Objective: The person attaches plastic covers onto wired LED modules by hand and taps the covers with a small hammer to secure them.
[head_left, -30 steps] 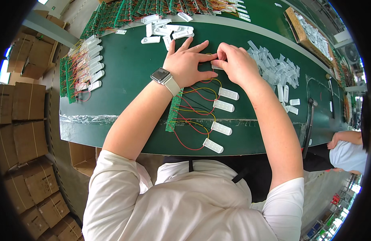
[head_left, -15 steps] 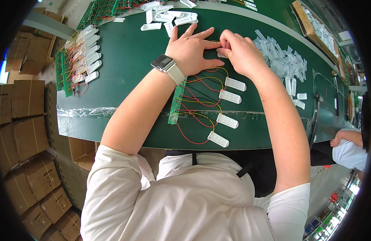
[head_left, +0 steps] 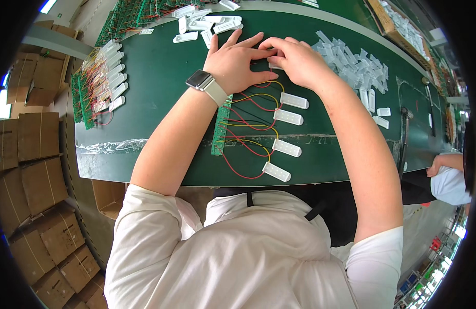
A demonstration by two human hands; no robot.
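Note:
A green circuit board strip (head_left: 221, 127) lies on the table in front of me, joined by red, yellow and black wires to several white plastic cases (head_left: 287, 117) fanned out on its right. My left hand (head_left: 232, 64), a watch on its wrist, rests with fingers spread over the board's far end. Its index finger reaches to my right hand's fingertips. Curled in a pinch, my right hand (head_left: 295, 61) is at a white plastic case (head_left: 274, 66) that shows only in part under the thumb. The exact grip is hidden by the fingers.
A pile of clear plastic pieces (head_left: 356, 67) lies to the right, white shells (head_left: 207, 23) at the back. Wired boards with cases (head_left: 106, 74) sit at the left. Cartons (head_left: 39, 139) are stacked beside the table. Another person's arm (head_left: 449, 164) shows at far right.
The whole view has shifted slightly, so the table's things appear a little further left. Both hands stay together at the board's far end, the right still pinching.

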